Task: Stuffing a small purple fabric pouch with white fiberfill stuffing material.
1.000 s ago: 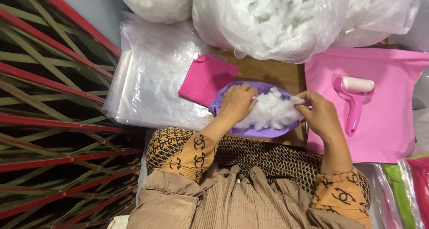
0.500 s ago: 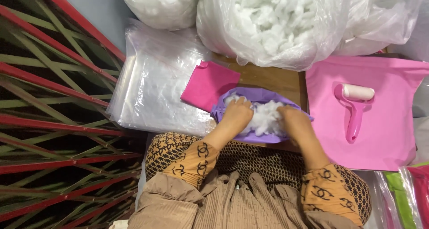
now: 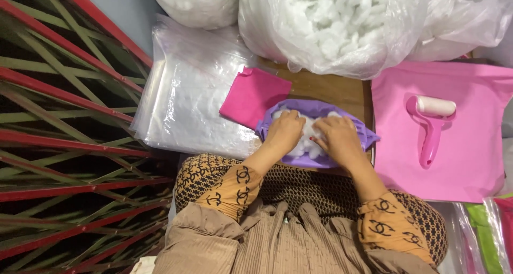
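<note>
While our left hand (image 3: 286, 132) and right hand (image 3: 337, 139) press flat, fingers spread, we touch white fluffy stuffing (image 3: 310, 140). It sits inside a purple fabric cover (image 3: 320, 107).

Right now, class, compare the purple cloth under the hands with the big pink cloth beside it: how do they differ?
The purple cloth is bunched and holds white stuffing; the pink cloth lies flat with no stuffing on it. Both hands, left and right, press into the purple cloth, while only a pink lint roller rests on the pink cloth. The purple cloth looks smaller. Both are plain, single-coloured fabric.
</note>
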